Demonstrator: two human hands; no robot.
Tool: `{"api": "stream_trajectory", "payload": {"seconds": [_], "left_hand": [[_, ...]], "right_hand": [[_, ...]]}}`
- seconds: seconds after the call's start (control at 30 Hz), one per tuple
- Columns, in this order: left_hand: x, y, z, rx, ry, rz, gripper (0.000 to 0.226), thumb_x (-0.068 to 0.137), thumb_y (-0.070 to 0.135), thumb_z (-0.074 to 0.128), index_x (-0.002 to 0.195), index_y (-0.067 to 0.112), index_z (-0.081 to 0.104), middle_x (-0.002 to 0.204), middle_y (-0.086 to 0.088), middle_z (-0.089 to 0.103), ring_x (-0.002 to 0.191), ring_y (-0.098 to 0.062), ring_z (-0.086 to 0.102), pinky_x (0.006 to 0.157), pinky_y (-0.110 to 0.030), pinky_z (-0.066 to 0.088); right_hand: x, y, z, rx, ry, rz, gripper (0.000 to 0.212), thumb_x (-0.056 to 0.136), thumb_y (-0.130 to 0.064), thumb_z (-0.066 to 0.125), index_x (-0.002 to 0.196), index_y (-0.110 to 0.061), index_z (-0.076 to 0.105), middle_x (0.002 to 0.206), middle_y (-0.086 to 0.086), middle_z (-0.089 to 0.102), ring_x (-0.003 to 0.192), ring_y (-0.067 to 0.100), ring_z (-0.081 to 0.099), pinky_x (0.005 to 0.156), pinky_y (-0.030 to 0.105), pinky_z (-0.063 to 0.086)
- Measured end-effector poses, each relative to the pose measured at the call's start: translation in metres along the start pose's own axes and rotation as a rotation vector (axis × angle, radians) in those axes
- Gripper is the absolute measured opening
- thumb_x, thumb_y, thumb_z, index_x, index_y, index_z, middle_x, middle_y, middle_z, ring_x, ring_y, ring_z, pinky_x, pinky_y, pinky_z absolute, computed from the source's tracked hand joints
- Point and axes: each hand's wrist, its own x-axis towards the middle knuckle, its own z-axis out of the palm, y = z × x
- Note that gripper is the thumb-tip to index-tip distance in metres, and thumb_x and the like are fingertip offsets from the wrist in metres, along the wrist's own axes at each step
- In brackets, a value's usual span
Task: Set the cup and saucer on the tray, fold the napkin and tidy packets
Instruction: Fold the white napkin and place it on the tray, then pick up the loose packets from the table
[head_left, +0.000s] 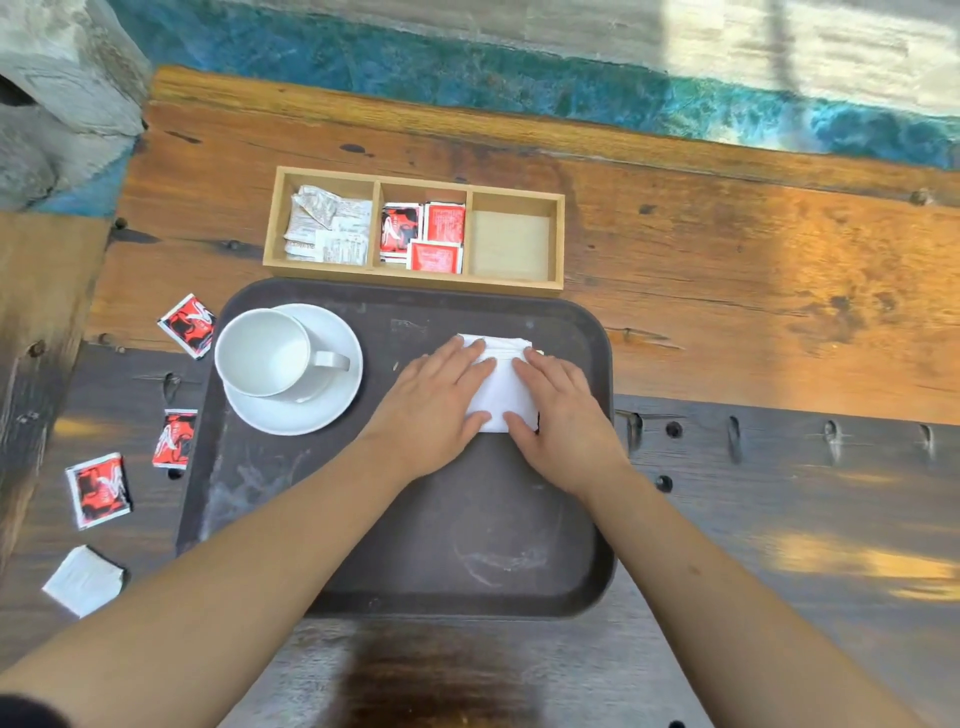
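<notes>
Both forearms reached up from the lower frame; left hand (436, 395) and right hand (561, 410) lay flat, fingers extended, no closed grip, pressing the folded napkin (498, 389) on the tray (467, 519) at centre. Folding step judged nearly complete. Next: loose packets (98, 488) at left need gathering into the wooden organizer (415, 278).

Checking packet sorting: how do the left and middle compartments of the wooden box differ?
Left compartment holds white, crumpled-looking packets with grey print; middle compartment holds red-and-black packets. The white ones lie loosely overlapped; the red ones lie flatter, some red face up, one showing the black pattern. Shared: both sit in the same wooden box, each holding one packet colour only, while three red packets and one white one lie loose on the table left of the tray.
</notes>
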Motion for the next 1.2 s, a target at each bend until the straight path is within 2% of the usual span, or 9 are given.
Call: {"api": "stream_trajectory", "payload": {"seconds": [0.07, 0.13, 0.4, 0.57, 0.67, 0.73, 0.83, 1.0, 1.2], "left_hand": [[0.002, -0.003, 0.004, 0.037, -0.069, -0.034, 0.064, 0.098, 0.048, 0.040, 0.153, 0.022, 0.020, 0.164, 0.001, 0.011, 0.150, -0.020, 0.007, 0.118, -0.045, 0.018], [0.004, -0.005, 0.006, 0.041, -0.102, -0.049, 0.064, 0.099, 0.049, 0.037, 0.154, 0.024, 0.015, 0.164, 0.003, 0.007, 0.150, -0.020, 0.006, 0.119, -0.046, 0.016], [0.010, 0.001, 0.002, -0.009, -0.168, -0.119, 0.064, 0.099, 0.045, 0.042, 0.154, 0.027, 0.014, 0.165, 0.006, 0.003, 0.150, -0.019, 0.004, 0.119, -0.048, 0.014], [0.005, 0.007, -0.008, -0.030, -0.205, -0.127, 0.062, 0.100, 0.032, 0.046, 0.154, 0.023, 0.015, 0.165, 0.004, -0.002, 0.150, -0.022, 0.003, 0.119, -0.047, 0.016], [-0.012, 0.006, -0.017, -0.061, -0.162, -0.090, 0.054, 0.099, 0.023, 0.048, 0.149, 0.021, 0.029, 0.164, -0.001, 0.007, 0.150, -0.024, 0.007, 0.117, -0.045, 0.019], [-0.033, 0.002, -0.024, -0.104, -0.117, -0.084, 0.050, 0.096, 0.025, 0.052, 0.144, 0.020, 0.038, 0.161, -0.003, 0.021, 0.147, -0.025, 0.018, 0.114, -0.043, 0.026], [-0.074, -0.009, -0.034, -0.183, -0.059, -0.108, 0.046, 0.093, 0.032, 0.056, 0.137, 0.022, 0.047, 0.144, -0.001, 0.042, 0.130, -0.023, 0.039, 0.107, -0.042, 0.038], [-0.162, -0.038, -0.036, -0.345, -0.015, -0.249, 0.035, 0.092, 0.035, 0.057, 0.126, 0.025, 0.055, 0.124, 0.002, 0.055, 0.118, -0.018, 0.048, 0.101, -0.037, 0.042], [-0.271, -0.079, -0.022, -0.367, 0.129, -0.524, 0.028, 0.089, 0.036, 0.061, 0.115, 0.024, 0.060, 0.114, 0.003, 0.060, 0.112, -0.020, 0.052, 0.098, -0.032, 0.041]], "right_hand": [[0.003, 0.000, 0.001, -0.055, -0.058, 0.060, 0.063, 0.097, -0.040, 0.053, 0.152, -0.016, 0.034, 0.162, 0.000, 0.029, 0.145, 0.024, 0.022, 0.115, 0.044, 0.034], [0.004, 0.000, 0.003, -0.096, -0.079, 0.078, 0.063, 0.098, -0.043, 0.050, 0.153, -0.018, 0.032, 0.163, -0.003, 0.026, 0.145, 0.023, 0.023, 0.114, 0.043, 0.034], [0.007, -0.013, 0.001, -0.226, -0.167, 0.147, 0.063, 0.101, -0.043, 0.045, 0.155, -0.020, 0.025, 0.166, -0.007, 0.017, 0.144, 0.024, 0.022, 0.106, 0.043, 0.042], [0.007, -0.028, -0.008, -0.354, -0.267, 0.174, 0.062, 0.102, -0.040, 0.041, 0.156, -0.018, 0.019, 0.167, -0.006, 0.011, 0.147, 0.028, 0.017, 0.108, 0.046, 0.041], [0.000, -0.037, -0.013, -0.387, -0.281, 0.179, 0.056, 0.101, -0.033, 0.045, 0.152, -0.017, 0.028, 0.164, 0.000, 0.020, 0.147, 0.028, 0.017, 0.109, 0.046, 0.040], [-0.008, -0.045, -0.013, -0.379, -0.273, 0.185, 0.051, 0.100, -0.031, 0.047, 0.147, -0.017, 0.036, 0.158, 0.003, 0.032, 0.143, 0.028, 0.025, 0.107, 0.045, 0.041], [-0.022, -0.058, -0.012, -0.375, -0.273, 0.183, 0.045, 0.098, -0.033, 0.050, 0.139, -0.017, 0.045, 0.144, 0.005, 0.046, 0.132, 0.028, 0.037, 0.100, 0.044, 0.046], [-0.044, -0.093, -0.005, -0.389, -0.296, 0.152, 0.040, 0.098, -0.035, 0.049, 0.135, -0.018, 0.047, 0.129, 0.006, 0.053, 0.123, 0.027, 0.045, 0.090, 0.041, 0.049], [-0.061, -0.154, 0.014, -0.359, -0.314, 0.046, 0.034, 0.098, -0.036, 0.049, 0.126, -0.017, 0.052, 0.123, 0.007, 0.057, 0.119, 0.028, 0.049, 0.091, 0.040, 0.050]]}}
